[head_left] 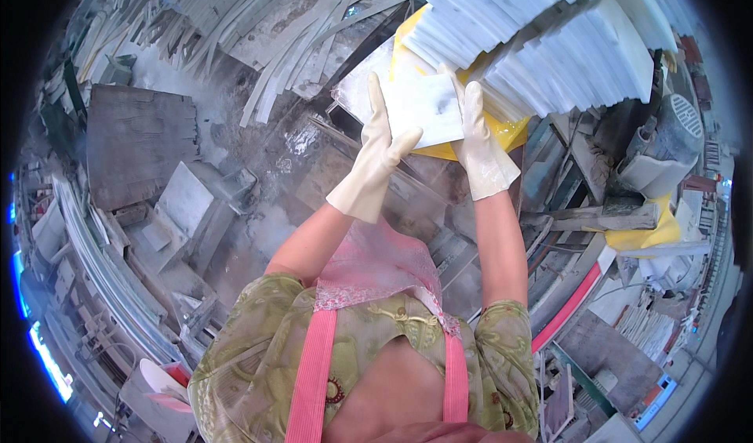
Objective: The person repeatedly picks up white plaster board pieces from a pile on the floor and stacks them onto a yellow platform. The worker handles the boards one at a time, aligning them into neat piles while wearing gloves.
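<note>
Head view shows both hands in cream rubber gloves raised out in front, each gripping one side of a white tile (420, 106). Left hand (376, 157) clasps the tile's left edge, its thumb pressed across the lower face and its fingers stretched up along the side. Right hand (482, 141) clasps the right edge, fingers pointing up behind and beside the slab. Held between the two gloves, the tile tilts a little, with a faint grey smudge near its right side, and it sits just below a big stack (549, 43) of similar white tiles standing on edge in fanned rows. A yellow sheet (510, 133) shows under that stack and peeks out beneath the held tile. Bare forearms run down from the gloves to green patterned sleeves and a pink apron (376, 266) with pink straps. Farther out to the left, grey stone blocks (188, 200) and dusty slabs cover the ground, and long pale strips (290, 27) lie piled near the top. To the right stands a grey machine (667, 145), with a yellow cloth (655, 231) below it and a red bar (569, 306) slanting toward the lower right.
</note>
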Motion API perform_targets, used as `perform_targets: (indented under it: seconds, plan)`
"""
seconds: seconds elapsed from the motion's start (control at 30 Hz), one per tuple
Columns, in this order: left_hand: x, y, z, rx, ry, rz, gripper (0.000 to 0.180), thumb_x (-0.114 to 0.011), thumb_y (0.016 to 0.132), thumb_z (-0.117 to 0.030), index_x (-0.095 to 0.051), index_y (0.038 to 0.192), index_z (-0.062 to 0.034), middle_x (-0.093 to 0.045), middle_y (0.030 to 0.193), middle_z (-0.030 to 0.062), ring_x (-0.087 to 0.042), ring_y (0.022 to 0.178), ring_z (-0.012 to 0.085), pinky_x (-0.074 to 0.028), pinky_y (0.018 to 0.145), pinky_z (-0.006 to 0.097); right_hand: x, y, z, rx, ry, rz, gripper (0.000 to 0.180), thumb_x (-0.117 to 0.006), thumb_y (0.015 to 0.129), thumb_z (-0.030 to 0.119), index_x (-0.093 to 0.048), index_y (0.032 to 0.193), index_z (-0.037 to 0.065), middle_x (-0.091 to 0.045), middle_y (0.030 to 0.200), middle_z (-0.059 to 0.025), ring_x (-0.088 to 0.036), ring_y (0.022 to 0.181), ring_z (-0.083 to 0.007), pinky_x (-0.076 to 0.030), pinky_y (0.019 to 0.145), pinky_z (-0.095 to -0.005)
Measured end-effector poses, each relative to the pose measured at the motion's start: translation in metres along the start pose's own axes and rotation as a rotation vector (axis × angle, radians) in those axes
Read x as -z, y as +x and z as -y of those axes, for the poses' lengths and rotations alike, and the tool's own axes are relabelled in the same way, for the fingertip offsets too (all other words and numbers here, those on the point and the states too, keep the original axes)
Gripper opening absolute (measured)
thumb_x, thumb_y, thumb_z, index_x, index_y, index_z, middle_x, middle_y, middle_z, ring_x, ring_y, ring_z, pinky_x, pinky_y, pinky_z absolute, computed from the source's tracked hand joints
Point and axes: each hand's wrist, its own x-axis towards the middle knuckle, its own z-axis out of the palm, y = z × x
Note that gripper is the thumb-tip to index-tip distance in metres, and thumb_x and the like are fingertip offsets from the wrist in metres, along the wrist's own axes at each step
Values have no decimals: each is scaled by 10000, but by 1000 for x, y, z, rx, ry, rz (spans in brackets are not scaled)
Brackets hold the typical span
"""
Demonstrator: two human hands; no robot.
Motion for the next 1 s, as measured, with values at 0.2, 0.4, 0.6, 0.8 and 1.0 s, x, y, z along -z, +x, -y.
perform_targets:
  seconds: [0.2,0.4,0.6,0.8,1.0]
  plan:
    - [-2,-3,-16,57,27,-29,1052,-608,904,-457,3,1594,51,-124,1664,241,-129,1545,345,-122,1235,388,-25,-1,20,2,25,72,790,-275,1057,613,-328,1561,7,-388,1583,-141,-379,1447,-267,-279,1204,-380]
    - [11,7,-48,27,950,-42,1242,-816,716,-460,-117,1549,139,-400,1511,323,-334,1458,430,-206,1232,428,-23,3,22,11,-67,128,751,-320,1065,573,-340,1555,4,-405,1567,-137,-401,1426,-259,-299,1191,-375]
    - [-13,40,-74,-273,1607,314,1242,-892,543,-454,-324,1453,172,-449,1454,338,-449,1377,421,-256,1207,486,-4,4,5,50,-206,51,714,-364,1073,533,-351,1549,1,-423,1551,-132,-424,1406,-251,-318,1179,-370]
    - [-49,56,-79,160,1711,382,1136,-885,539,-295,-338,1431,148,-557,1333,256,-588,1230,343,-479,996,427,11,-2,-12,-6,-212,-122,651,-426,1080,457,-373,1536,-5,-444,1532,-126,-446,1385,-236,-342,1161,-356]
    - [-44,51,-90,150,1601,410,771,-827,605,-324,-586,1243,36,-653,1217,193,-648,1131,280,-496,931,384,6,0,-10,-39,34,-84,566,-459,1081,383,-426,1506,11,-499,1479,-97,-477,1358,-200,-387,1127,-346]
